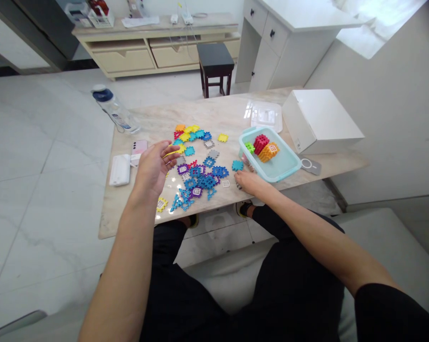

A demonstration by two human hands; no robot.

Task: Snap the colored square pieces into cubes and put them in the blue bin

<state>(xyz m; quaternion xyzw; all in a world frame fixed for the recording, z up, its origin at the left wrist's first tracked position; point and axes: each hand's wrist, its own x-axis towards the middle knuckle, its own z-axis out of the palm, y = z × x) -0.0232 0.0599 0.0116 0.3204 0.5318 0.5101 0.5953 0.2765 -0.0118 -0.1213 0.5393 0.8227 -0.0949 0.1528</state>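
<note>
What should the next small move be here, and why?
Probably the right hand should lift the grey piece: it shows right at the fingertips, and the left hand, apparently empty and open near the loose pieces, could receive it.

A home living room, it seems: grey sofa [388, 237] near, marble-patterned table [214, 111] before it, far side a cream drawer cabinet [164, 56] and 1 dark stool [215, 56].
</note>
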